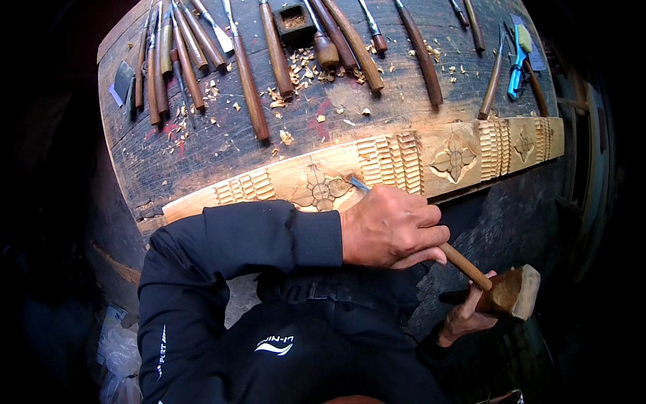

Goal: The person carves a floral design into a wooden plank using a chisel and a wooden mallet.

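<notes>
My left hand is closed around a wooden-handled carving chisel. Its blade tip rests on a pale carved board, at the right side of a flower pattern drawn and partly cut there. My right hand, lower right, grips a wooden mallet. The mallet head is at the butt of the chisel handle; whether they touch I cannot tell. Rows of notched scales and more flowers, such as one right of centre, mark the board. My left sleeve covers part of the board's near edge.
Several chisels lie across the dark worn table, including one long-handled chisel. A small dark square box, a blue brush and scattered wood shavings are among them. Plastic bags sit at lower left.
</notes>
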Motion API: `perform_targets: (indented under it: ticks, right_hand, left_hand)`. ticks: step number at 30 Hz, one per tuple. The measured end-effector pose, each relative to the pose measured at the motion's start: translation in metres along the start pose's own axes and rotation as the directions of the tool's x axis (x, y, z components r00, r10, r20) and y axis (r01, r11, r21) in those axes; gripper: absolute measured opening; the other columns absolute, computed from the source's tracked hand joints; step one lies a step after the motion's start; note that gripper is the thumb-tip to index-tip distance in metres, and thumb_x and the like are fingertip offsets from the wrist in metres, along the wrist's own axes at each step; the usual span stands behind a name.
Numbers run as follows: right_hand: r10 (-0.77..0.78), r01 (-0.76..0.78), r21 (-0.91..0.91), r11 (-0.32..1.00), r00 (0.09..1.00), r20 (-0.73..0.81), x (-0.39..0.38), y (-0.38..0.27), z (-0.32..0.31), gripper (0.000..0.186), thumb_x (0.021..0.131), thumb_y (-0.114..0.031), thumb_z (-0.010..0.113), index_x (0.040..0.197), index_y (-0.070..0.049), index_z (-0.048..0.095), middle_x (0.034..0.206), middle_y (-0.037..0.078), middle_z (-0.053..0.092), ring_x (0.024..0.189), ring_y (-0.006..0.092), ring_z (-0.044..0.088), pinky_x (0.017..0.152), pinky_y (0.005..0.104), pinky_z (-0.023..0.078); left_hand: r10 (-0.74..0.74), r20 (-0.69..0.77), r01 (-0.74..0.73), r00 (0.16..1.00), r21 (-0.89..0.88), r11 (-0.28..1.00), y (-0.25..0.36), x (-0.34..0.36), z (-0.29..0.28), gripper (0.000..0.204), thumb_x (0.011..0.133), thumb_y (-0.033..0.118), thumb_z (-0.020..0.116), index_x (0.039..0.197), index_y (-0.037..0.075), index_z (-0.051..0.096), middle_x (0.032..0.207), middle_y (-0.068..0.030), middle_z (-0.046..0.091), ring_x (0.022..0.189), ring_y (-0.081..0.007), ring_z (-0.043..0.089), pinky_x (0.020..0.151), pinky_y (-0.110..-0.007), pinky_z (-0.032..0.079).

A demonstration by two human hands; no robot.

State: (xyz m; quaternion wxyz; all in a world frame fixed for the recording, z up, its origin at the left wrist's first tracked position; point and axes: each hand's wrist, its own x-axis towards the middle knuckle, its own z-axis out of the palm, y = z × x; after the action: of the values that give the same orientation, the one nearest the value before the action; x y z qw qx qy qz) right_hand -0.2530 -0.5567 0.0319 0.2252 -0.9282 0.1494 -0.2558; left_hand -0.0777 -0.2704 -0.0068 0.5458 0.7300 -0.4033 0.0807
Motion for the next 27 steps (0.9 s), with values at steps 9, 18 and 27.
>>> perform_targets:
  ticks: [9,18,27]
  right_hand:
    - [0.152,-0.148,0.054,0.988,0.985,-0.079,-0.006,-0.024,-0.004,0.054,0.111,-0.021,0.071,0.160,-0.005,0.054,0.136,0.013,0.064,0.098,0.0155,0.063,0.084,0.0243,0.050]
    - [0.316,-0.307,-0.080,0.948,0.937,0.150,-0.042,0.003,-0.006,0.045,0.103,-0.005,0.076,0.144,0.007,0.062,0.136,0.023,0.073,0.115,0.0307,0.076,0.098,0.0411,0.064]
    - [0.416,-0.414,0.038,0.909,0.909,-0.036,-0.031,-0.021,0.007,0.046,0.100,-0.013,0.080,0.139,0.007,0.067,0.130,0.022,0.073,0.105,0.0282,0.076,0.085,0.0364,0.063]
  left_hand:
    - [-0.019,0.030,0.019,0.999,-0.021,1.000,0.001,0.000,-0.001,0.029,0.103,0.042,0.079,0.101,0.013,0.075,0.079,-0.0025,0.055,0.068,-0.0197,0.065,0.055,-0.037,0.051]
    - [-0.040,0.063,0.042,0.997,-0.025,0.999,0.002,-0.001,-0.002,0.027,0.103,0.040,0.079,0.100,0.013,0.077,0.078,-0.0029,0.057,0.068,-0.0207,0.066,0.055,-0.038,0.052]
    - [-0.085,0.090,0.085,0.992,0.001,0.996,0.002,-0.002,-0.003,0.025,0.103,0.037,0.080,0.099,0.013,0.077,0.078,-0.0034,0.057,0.068,-0.0219,0.067,0.057,-0.039,0.053]
